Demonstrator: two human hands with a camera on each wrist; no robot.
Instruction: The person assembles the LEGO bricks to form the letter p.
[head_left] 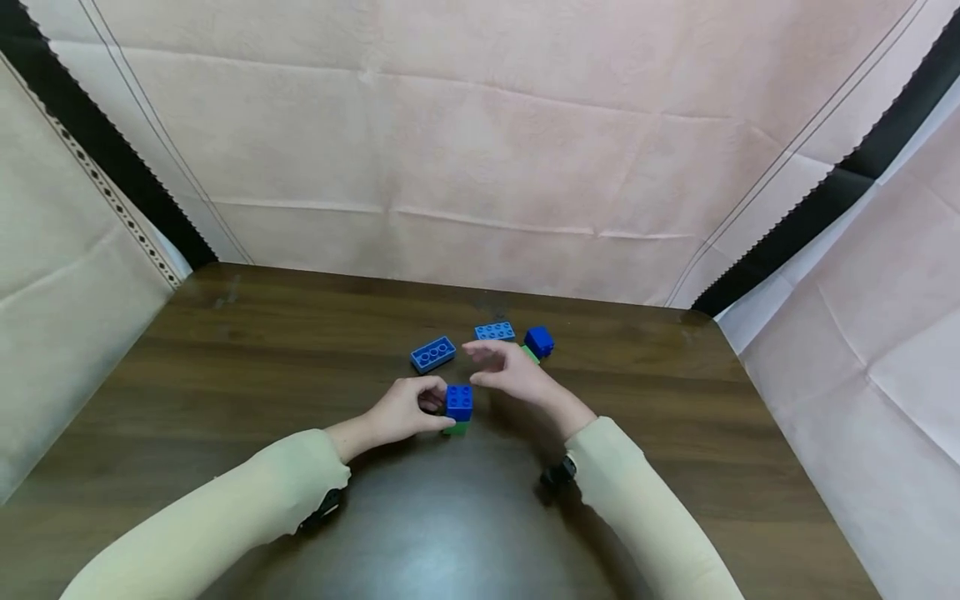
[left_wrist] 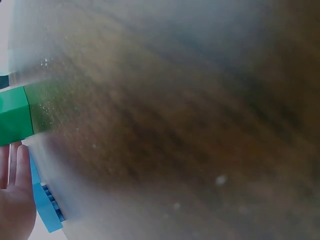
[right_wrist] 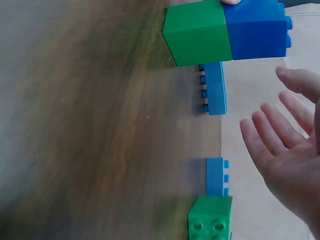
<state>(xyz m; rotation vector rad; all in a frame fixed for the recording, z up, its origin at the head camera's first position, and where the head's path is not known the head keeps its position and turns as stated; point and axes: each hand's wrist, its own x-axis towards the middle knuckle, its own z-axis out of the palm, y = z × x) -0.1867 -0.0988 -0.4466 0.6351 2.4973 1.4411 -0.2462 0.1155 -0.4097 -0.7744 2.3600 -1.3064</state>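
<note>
My left hand holds a stack between thumb and fingers: a dark blue brick on top of a green brick. In the left wrist view the fingers of this hand reach the green brick. My right hand hovers to the right of the stack, its fingers apart and bent a little, touching nothing. The right wrist view shows this hand below and to the right of the stack's green brick and dark blue brick.
Beyond the hands on the wooden table lie two lighter blue bricks, one at left and one further back. Beside the latter, at right, are another dark blue brick and a green brick. Pale fabric walls surround the table.
</note>
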